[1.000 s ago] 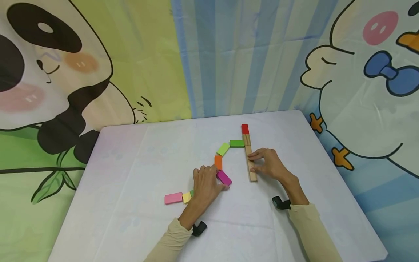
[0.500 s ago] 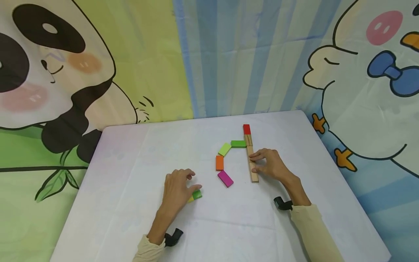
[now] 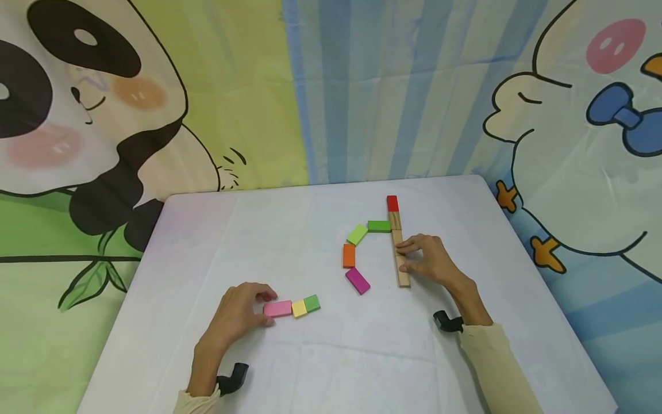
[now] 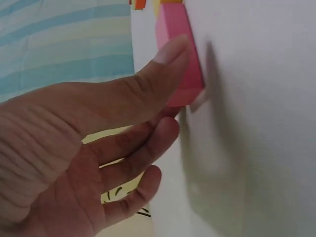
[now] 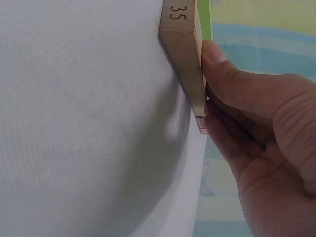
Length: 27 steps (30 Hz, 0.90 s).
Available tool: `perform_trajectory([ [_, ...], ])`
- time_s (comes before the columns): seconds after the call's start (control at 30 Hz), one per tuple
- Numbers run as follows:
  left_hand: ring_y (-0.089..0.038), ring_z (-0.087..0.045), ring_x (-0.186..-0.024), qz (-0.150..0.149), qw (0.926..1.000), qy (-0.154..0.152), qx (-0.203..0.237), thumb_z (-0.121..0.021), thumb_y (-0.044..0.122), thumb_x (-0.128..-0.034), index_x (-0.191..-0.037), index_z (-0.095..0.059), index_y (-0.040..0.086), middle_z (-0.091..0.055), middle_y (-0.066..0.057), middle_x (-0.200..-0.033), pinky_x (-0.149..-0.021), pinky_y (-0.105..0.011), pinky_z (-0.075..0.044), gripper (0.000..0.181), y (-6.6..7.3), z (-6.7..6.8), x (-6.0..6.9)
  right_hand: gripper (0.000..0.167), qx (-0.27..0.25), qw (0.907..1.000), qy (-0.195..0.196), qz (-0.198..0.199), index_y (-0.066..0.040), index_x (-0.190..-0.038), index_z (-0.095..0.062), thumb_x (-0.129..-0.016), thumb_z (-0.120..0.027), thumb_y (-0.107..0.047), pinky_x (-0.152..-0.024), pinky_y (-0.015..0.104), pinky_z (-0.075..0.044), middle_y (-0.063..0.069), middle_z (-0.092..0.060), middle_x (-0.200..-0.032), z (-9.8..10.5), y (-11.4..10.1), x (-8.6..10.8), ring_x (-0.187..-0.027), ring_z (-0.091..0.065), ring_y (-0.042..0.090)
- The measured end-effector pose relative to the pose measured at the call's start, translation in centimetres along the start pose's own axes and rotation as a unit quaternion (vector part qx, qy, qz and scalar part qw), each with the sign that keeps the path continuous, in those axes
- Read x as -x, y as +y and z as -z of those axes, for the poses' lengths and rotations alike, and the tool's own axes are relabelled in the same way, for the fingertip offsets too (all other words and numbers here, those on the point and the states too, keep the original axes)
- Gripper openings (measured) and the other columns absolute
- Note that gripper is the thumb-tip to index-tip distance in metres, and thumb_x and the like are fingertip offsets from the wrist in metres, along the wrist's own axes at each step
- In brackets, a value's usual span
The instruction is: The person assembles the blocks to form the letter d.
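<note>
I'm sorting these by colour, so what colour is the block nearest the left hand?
That block is pink, clearest in the head view.

The number 35 (image 5: 178,13) can be read on the wooden block (image 5: 183,57), at the upper middle of the right wrist view. Its dark digits lie turned on their side, near the frame's top edge. In the head view, such figures are too small to read.

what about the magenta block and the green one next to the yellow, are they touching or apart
Apart. The head view shows white tabletop between the magenta block and the green block.
</note>
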<state>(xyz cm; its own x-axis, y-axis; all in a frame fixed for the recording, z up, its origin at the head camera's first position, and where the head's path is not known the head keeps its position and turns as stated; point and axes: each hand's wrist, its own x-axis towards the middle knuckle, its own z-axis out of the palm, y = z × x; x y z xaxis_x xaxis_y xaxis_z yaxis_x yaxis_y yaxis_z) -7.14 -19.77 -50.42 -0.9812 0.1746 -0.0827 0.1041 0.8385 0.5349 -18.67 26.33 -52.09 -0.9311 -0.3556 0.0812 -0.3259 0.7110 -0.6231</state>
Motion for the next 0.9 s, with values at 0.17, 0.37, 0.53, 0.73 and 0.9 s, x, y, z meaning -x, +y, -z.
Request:
perform_trajectory([
  [0.17, -0.014, -0.062, -0.086, 0.005, 1.0, -0.003, 0.0, -0.102, 0.012, -0.0718, -0.097, -0.082, 0.022, -0.075, 0.008, -0.09, -0.098, -0.051, -0.046, 0.034, -0.5, -0.2, -0.1, 0.042, -0.002, 1.0, 0.0, -0.001, 0.001, -0.117, -0.083, -0.079, -0.097, -0.005, -0.118, 0.066, -0.045, 0.014, -0.081, -0.127, 0.0, 0.1, 0.0, -0.129, -0.068, 0.044],
  [0.37, -0.011, -0.063, -0.088, 0.009, 0.9999, -0.006, -0.006, -0.104, 0.018, -0.0695, -0.098, -0.08, 0.025, -0.074, 0.011, -0.091, -0.088, -0.042, -0.048, 0.038, -1.0, 0.0, 0.3, 0.043, -0.003, 0.9999, -0.002, -0.011, 0.0, -0.118, -0.083, -0.078, -0.097, -0.004, -0.119, 0.065, -0.045, 0.013, -0.081, -0.128, -0.1, 0.0, 0.1, -0.13, -0.068, 0.043],
  [0.53, -0.012, -0.062, -0.088, 0.013, 0.9998, -0.01, 0.01, -0.102, 0.015, -0.0735, -0.098, -0.079, 0.023, -0.072, 0.009, -0.09, -0.084, -0.037, -0.048, 0.034, -1.5, 0.2, 0.7, 0.043, -0.004, 0.9999, -0.002, -0.016, 0.0, -0.119, -0.083, -0.078, -0.097, -0.004, -0.119, 0.065, -0.045, 0.013, -0.081, -0.128, -0.2, 0.0, 0.1, -0.131, -0.067, 0.043],
  [0.73, -0.011, -0.062, -0.089, 0.003, 0.9997, -0.019, 0.017, -0.101, 0.015, -0.0752, -0.096, -0.079, 0.027, -0.071, 0.011, -0.089, -0.085, -0.037, -0.048, 0.032, -2.2, 0.5, 0.8, 0.043, -0.004, 0.9998, -0.002, -0.017, 0.0, -0.119, -0.083, -0.079, -0.097, -0.005, -0.119, 0.066, -0.045, 0.014, -0.081, -0.128, -0.1, -0.2, 0.1, -0.131, -0.067, 0.044],
  [0.9, -0.012, -0.064, -0.091, 0.005, 0.9989, -0.034, 0.031, -0.1, 0.014, -0.0752, -0.095, -0.08, 0.027, -0.073, 0.011, -0.09, -0.087, -0.039, -0.049, 0.031, -2.6, 1.6, 1.1, 0.044, -0.006, 0.9998, -0.002, -0.018, 0.001, -0.12, -0.082, -0.078, -0.097, -0.005, -0.12, 0.064, -0.045, 0.014, -0.081, -0.128, 0.0, -0.3, 0.0, -0.131, -0.067, 0.043],
])
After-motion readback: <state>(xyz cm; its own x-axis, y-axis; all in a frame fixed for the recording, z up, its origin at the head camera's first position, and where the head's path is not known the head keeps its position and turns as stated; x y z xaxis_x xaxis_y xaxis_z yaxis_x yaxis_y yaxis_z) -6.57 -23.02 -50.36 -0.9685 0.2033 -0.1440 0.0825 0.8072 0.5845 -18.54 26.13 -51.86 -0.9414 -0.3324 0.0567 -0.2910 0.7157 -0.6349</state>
